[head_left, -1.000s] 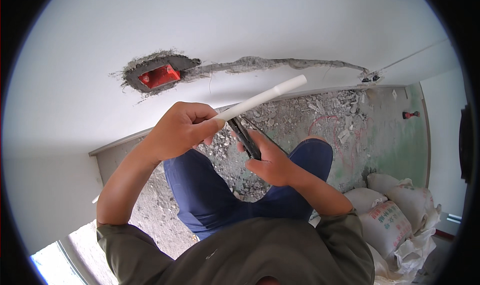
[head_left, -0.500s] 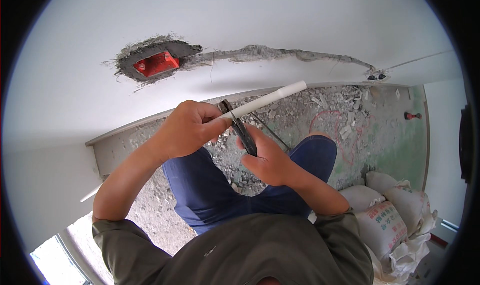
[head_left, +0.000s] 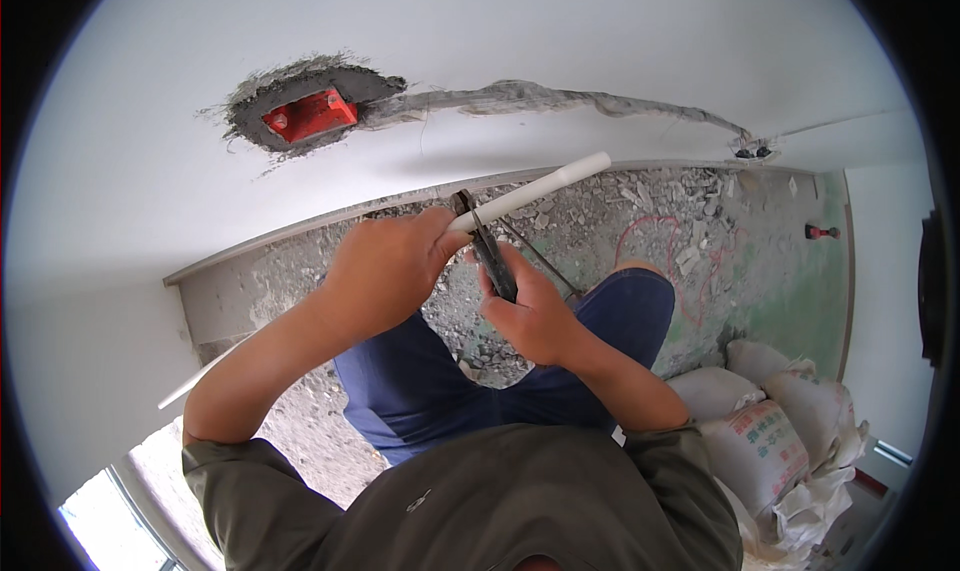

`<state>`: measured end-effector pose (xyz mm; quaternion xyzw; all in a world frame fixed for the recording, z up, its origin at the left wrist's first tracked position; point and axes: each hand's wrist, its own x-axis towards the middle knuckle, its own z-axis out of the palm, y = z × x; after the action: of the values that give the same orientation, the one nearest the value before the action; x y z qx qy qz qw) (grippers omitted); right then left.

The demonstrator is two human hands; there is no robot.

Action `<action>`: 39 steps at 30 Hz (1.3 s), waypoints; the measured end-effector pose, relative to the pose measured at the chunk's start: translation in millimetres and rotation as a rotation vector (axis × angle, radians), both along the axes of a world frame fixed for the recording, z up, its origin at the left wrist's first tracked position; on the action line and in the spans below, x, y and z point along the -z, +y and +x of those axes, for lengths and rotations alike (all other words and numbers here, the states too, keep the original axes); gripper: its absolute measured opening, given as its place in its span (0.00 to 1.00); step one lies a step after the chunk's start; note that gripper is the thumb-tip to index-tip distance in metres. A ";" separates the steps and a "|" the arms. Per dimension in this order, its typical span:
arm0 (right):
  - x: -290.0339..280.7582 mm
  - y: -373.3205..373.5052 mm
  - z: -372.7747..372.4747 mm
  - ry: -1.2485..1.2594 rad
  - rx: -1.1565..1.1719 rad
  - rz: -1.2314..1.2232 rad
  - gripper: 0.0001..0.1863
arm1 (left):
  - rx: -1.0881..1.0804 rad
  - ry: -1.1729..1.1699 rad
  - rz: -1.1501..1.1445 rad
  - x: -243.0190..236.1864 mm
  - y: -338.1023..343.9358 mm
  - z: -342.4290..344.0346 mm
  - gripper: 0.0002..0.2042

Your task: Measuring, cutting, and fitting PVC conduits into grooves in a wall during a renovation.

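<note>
My left hand is wrapped round a white plastic conduit pipe, thumb and fingers closed near the cutter. The pipe slants up to the right, its far end slightly wider. Behind my left forearm a white pipe end shows; whether it belongs to the same pipe is hidden. In my right hand is a black-handled pipe cutter, gripped round its handles. Its jaws sit across the pipe just right of my left hand. How deep the blade bites cannot be seen.
A red junction box sits in rough mortar in the white wall, with a filled groove running right from it. Rubble litters the floor. Full white sacks are piled at right. A red-and-black tool lies farther off.
My left hand and the cutter's jaws have shifted slightly right along the pipe. The pipe's far end has risen a little in view. Both grips stay closed.
</note>
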<state>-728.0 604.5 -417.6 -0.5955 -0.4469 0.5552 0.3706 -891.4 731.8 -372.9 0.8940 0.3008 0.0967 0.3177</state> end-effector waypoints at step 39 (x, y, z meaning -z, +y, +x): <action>10.8 -3.9 -3.1 -0.348 -0.057 0.412 0.18 | -0.101 -0.241 -0.493 -8.2 -47.5 -33.5 0.12</action>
<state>-731.1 600.5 -428.4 -0.5811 -0.6240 0.3523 0.3857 -924.9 684.3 -364.7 0.7557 0.3196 0.1417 0.5539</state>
